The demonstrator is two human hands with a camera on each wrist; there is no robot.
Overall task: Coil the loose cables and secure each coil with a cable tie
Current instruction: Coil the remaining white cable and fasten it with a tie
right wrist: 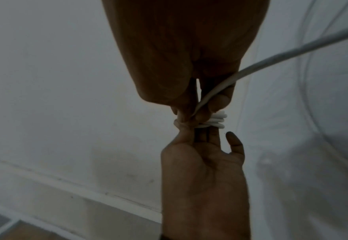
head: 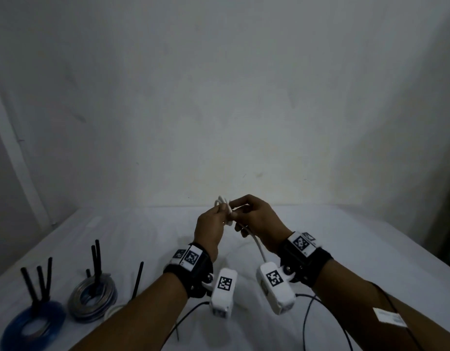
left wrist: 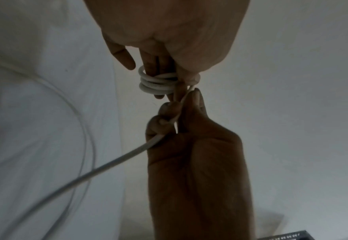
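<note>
A white cable is partly wound into a small tight coil (head: 223, 205) around the straight fingers of my left hand (head: 220, 215), and the thumb presses the turns in place. In the left wrist view the coil (left wrist: 158, 83) shows three stacked turns. My right hand (head: 237, 210) pinches the free run of the white cable (left wrist: 128, 155) just beside the coil, its other fingers curled round it. From there the cable drops to the table (head: 260, 248). The right wrist view shows the same pinch (right wrist: 198, 112) above the coil (right wrist: 215, 121). Both hands are raised above the table.
On the white cloth (head: 143, 231) at the left lie a blue coil (head: 33, 323) and a grey coil (head: 92, 300), each with black ties sticking up. A loose black tie (head: 138, 279) and a white coil (head: 112, 310) are by my left forearm. A wall stands behind.
</note>
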